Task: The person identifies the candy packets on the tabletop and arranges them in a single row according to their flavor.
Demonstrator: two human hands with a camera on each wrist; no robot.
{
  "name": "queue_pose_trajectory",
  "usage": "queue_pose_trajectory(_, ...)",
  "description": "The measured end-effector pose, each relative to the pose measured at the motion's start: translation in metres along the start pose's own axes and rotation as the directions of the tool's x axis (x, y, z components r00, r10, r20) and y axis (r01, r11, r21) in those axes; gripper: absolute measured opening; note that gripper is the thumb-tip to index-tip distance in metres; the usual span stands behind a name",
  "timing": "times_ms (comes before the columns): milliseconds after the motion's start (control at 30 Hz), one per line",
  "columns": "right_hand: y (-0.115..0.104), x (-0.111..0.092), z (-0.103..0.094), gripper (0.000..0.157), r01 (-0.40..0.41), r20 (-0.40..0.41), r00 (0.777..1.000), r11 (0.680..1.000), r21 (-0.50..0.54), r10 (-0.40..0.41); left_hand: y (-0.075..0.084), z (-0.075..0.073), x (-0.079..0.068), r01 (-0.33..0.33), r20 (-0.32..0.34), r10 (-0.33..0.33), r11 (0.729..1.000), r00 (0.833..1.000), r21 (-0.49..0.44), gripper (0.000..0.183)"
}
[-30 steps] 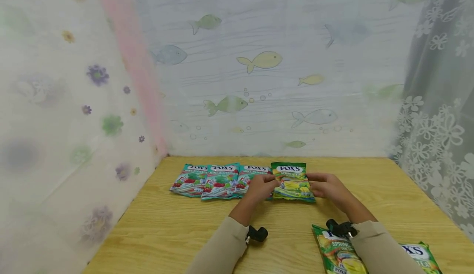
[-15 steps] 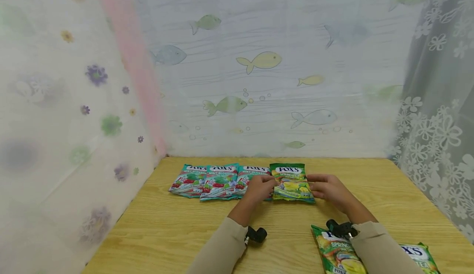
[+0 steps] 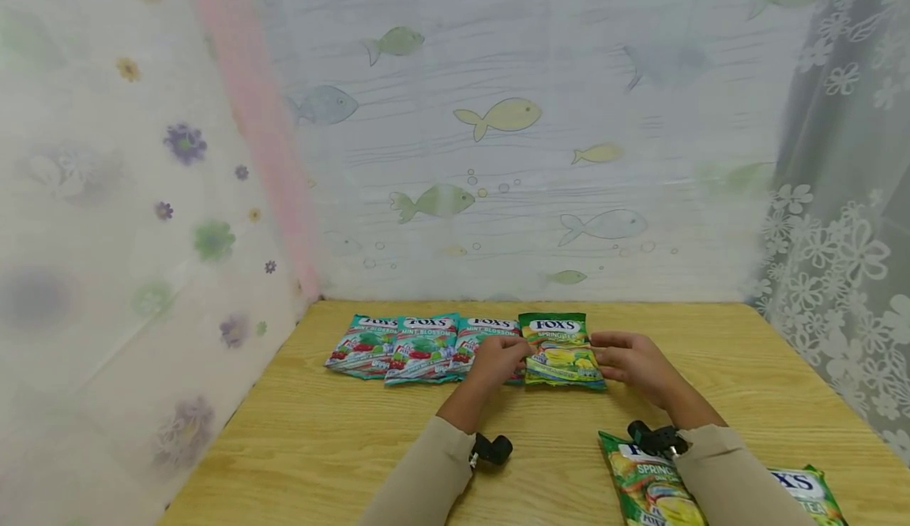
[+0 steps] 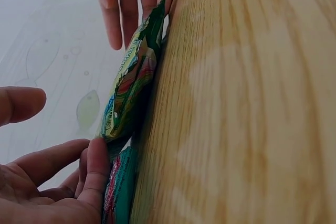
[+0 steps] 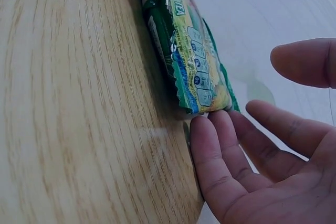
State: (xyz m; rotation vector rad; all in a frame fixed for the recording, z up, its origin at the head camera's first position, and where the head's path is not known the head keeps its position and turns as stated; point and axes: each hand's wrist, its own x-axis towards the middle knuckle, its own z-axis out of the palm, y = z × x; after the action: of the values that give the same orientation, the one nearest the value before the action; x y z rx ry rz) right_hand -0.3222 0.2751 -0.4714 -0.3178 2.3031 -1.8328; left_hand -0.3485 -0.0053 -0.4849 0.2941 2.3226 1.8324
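Observation:
A green and yellow Fox's Spring Tea candy bag lies at the right end of a row on the wooden table, between my two hands. My left hand touches its left edge with the fingertips, and the thumb stands apart from it in the left wrist view. On the other side, the extended fingers of my right hand meet the bag's right edge, thumb lifted clear. Several teal Mint Blossom candy bags overlap one another to the left. The left hand partly covers the nearest of these.
Two more Spring Tea candy bags lie near the front: one under the right forearm, another partly hidden by the sleeve. A fish-patterned curtain hangs behind the table, and a flowered one at left.
Very little differs. The Spring Tea bag between my hands has shifted only slightly, and both hands keep their places at its edges.

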Motion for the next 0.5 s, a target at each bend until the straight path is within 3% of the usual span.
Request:
queue_pose_trajectory(267, 0.0025, 0.0012, -0.0017, 0.059, 0.002, 0.028, 1.0, 1.0, -0.012, -0.002, -0.0006, 0.0, -0.0005, -0.013, 0.015, 0.013, 0.999, 1.0, 0.035, 0.031)
queue_pose_trajectory(500, 0.0038, 0.0036, -0.0003, 0.057, -0.005, 0.019, 1.0, 0.998, -0.055, 0.006, -0.0011, -0.0003, -0.0006, -0.025, 0.017, 0.024, 0.998, 1.0, 0.063, 0.039)
